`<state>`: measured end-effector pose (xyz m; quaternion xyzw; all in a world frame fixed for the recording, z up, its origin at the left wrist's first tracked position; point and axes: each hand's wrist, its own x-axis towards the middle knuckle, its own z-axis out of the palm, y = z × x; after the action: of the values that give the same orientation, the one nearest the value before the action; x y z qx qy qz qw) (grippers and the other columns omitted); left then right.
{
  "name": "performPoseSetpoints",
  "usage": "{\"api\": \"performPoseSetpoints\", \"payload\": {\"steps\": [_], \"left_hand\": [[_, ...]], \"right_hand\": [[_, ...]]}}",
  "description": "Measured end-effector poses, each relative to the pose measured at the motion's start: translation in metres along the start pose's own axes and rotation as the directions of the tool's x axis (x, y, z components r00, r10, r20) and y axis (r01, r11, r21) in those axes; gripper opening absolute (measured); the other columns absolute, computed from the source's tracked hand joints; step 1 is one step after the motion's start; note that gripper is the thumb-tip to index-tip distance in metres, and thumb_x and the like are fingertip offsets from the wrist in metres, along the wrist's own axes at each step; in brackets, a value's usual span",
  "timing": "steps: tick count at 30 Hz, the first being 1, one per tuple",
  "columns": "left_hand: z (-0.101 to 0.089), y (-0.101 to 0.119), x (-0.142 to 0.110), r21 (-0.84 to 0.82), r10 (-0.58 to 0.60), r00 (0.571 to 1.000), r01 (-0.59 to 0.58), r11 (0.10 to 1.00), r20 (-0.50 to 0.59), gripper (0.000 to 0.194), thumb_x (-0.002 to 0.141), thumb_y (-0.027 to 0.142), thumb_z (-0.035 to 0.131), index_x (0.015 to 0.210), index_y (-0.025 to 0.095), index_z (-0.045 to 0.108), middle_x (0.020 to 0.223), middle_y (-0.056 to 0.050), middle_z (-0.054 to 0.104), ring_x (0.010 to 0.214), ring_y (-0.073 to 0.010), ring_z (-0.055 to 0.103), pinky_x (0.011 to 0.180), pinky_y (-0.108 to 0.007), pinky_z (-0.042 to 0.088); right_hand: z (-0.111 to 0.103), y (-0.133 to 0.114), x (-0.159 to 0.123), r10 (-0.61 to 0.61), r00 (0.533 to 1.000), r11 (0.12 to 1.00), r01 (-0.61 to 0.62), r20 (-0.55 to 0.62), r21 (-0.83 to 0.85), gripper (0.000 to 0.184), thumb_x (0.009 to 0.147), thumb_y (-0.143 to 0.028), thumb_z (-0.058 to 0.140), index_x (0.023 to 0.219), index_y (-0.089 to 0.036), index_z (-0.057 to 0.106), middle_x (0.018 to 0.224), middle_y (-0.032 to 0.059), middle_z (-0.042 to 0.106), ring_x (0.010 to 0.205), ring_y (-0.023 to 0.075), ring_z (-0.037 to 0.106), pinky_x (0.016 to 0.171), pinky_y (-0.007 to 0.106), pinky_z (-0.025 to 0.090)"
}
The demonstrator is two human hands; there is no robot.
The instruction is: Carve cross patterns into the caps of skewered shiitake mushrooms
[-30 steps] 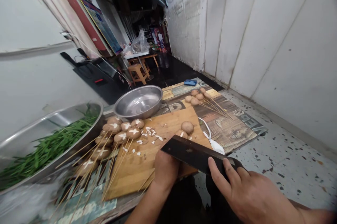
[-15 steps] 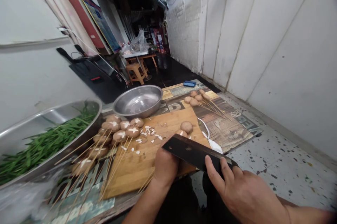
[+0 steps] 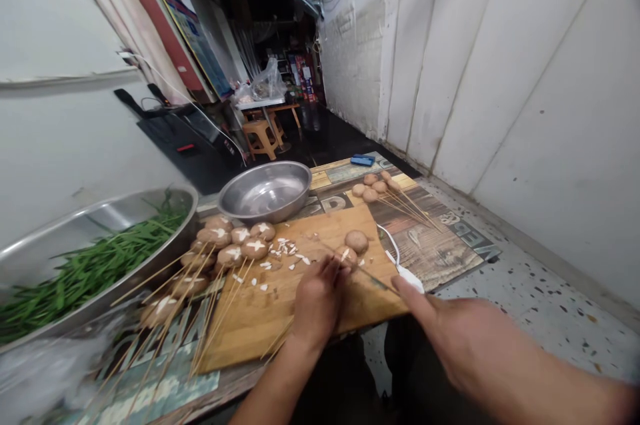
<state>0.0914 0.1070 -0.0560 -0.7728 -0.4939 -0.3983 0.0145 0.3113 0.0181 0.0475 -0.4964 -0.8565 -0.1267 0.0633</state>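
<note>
The notched mushroom (image 3: 349, 252) sits on the right part of the cutting board (image 3: 250, 332), white showing in its brown cap, with a plain-capped mushroom (image 3: 357, 240) just beyond it. The knife (image 3: 379, 283), seen almost edge-on, slants over the board's right part and across the notched cap; whether it touches, I cannot tell. Beside the board's near right corner, the right hand (image 3: 465, 335) is wrapped around the knife's handle. Over the board, the left hand (image 3: 316, 298) has its fingers bent close to the notched mushroom; whether they grip it is hidden. White trimmings (image 3: 283, 248) litter the board's middle. Skewered mushrooms with white crosses (image 3: 231, 256) crowd its left edge, a steel bowl (image 3: 265, 192) stands behind it, and greens (image 3: 110, 258) fill a basin (image 3: 75, 224) farther left of it.
</note>
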Motion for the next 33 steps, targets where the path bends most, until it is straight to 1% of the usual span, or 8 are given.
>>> {"api": "performPoseSetpoints", "payload": {"steps": [2, 3, 5, 8, 11, 19, 25, 33], "left_hand": [[-0.002, -0.003, 0.002, 0.012, 0.046, 0.999, -0.046, 0.999, -0.021, 0.021, 0.095, 0.029, 0.058, 0.102, 0.016, 0.073, 0.102, -0.011, 0.076, 0.094, -0.0249, 0.072, 0.086, -0.038, 0.060], [-0.004, -0.004, 0.004, 0.017, 0.065, 0.998, -0.065, 0.998, -0.019, 0.022, 0.095, 0.030, 0.058, 0.104, 0.016, 0.073, 0.104, -0.012, 0.076, 0.096, -0.0250, 0.072, 0.087, -0.039, 0.059], [-0.008, -0.007, 0.006, 0.025, 0.061, 0.998, -0.061, 0.998, 0.001, 0.022, 0.095, 0.032, 0.059, 0.106, 0.018, 0.072, 0.104, -0.011, 0.076, 0.096, -0.0248, 0.072, 0.088, -0.040, 0.059], [-0.012, -0.008, 0.007, 0.021, 0.009, 1.000, -0.009, 1.000, 0.027, 0.023, 0.093, 0.030, 0.063, 0.111, 0.019, 0.071, 0.106, -0.009, 0.076, 0.097, -0.0243, 0.072, 0.089, -0.041, 0.058], [-0.012, -0.008, 0.005, 0.018, -0.009, 0.999, 0.008, 1.000, 0.031, 0.025, 0.091, 0.027, 0.065, 0.114, 0.018, 0.070, 0.108, -0.009, 0.075, 0.098, -0.0250, 0.071, 0.091, -0.043, 0.056], [-0.009, -0.007, 0.005, 0.008, -0.010, 1.000, 0.010, 1.000, 0.021, 0.024, 0.089, 0.023, 0.067, 0.113, 0.017, 0.070, 0.109, -0.010, 0.075, 0.100, -0.0261, 0.070, 0.092, -0.045, 0.056], [-0.009, -0.008, 0.005, -0.035, -0.033, 0.999, 0.034, 0.999, 0.024, 0.022, 0.091, 0.026, 0.065, 0.111, 0.018, 0.070, 0.109, -0.009, 0.075, 0.100, -0.0245, 0.071, 0.093, -0.043, 0.056], [-0.008, -0.008, 0.004, -0.060, -0.039, 0.999, 0.039, 0.997, 0.006, 0.024, 0.091, 0.025, 0.066, 0.114, 0.020, 0.070, 0.109, -0.009, 0.075, 0.101, -0.0244, 0.071, 0.094, -0.043, 0.056]], "right_hand": [[-0.008, 0.021, 0.006, 0.047, 0.997, 0.957, -0.062, 0.061, 0.284, 0.042, 0.088, -0.012, 0.041, 0.127, -0.017, 0.056, 0.055, -0.0021, 0.065, 0.043, 0.0162, 0.060, 0.041, 0.024, 0.039], [-0.010, 0.030, 0.010, 0.073, 0.989, 0.886, -0.124, 0.130, 0.446, 0.037, 0.093, -0.016, 0.037, 0.125, -0.018, 0.057, 0.058, -0.0014, 0.066, 0.048, 0.0163, 0.063, 0.046, 0.024, 0.043], [-0.010, 0.045, 0.017, 0.118, 0.933, 0.651, -0.331, 0.340, 0.683, 0.037, 0.097, -0.026, 0.035, 0.128, -0.017, 0.053, 0.055, -0.0031, 0.061, 0.048, 0.0167, 0.063, 0.047, 0.024, 0.047], [-0.003, 0.055, 0.023, 0.102, 0.804, 0.392, -0.573, 0.586, 0.720, 0.050, 0.097, -0.033, 0.038, 0.143, -0.012, 0.038, 0.039, -0.0109, 0.045, 0.035, 0.0153, 0.051, 0.037, 0.021, 0.039], [0.009, 0.061, 0.021, 0.061, 0.784, 0.286, -0.606, 0.617, 0.742, 0.056, 0.097, -0.035, 0.041, 0.147, -0.012, 0.032, 0.038, -0.0115, 0.045, 0.034, 0.0130, 0.048, 0.037, 0.017, 0.036], [0.021, 0.071, 0.020, 0.010, 0.773, 0.224, -0.620, 0.634, 0.752, 0.071, 0.092, -0.046, 0.049, 0.151, -0.011, 0.031, 0.038, -0.0104, 0.046, 0.033, 0.0139, 0.049, 0.035, 0.018, 0.038], [0.025, 0.081, 0.020, -0.025, 0.745, 0.186, -0.652, 0.667, 0.735, 0.085, 0.092, -0.049, 0.050, 0.158, -0.008, 0.013, 0.040, -0.0093, 0.048, 0.034, 0.0145, 0.048, 0.035, 0.021, 0.040], [0.030, 0.086, 0.016, -0.034, 0.747, 0.193, -0.647, 0.664, 0.738, 0.080, 0.094, -0.048, 0.049, 0.157, -0.010, 0.017, 0.046, -0.0070, 0.053, 0.035, 0.0129, 0.049, 0.038, 0.021, 0.041]]}}
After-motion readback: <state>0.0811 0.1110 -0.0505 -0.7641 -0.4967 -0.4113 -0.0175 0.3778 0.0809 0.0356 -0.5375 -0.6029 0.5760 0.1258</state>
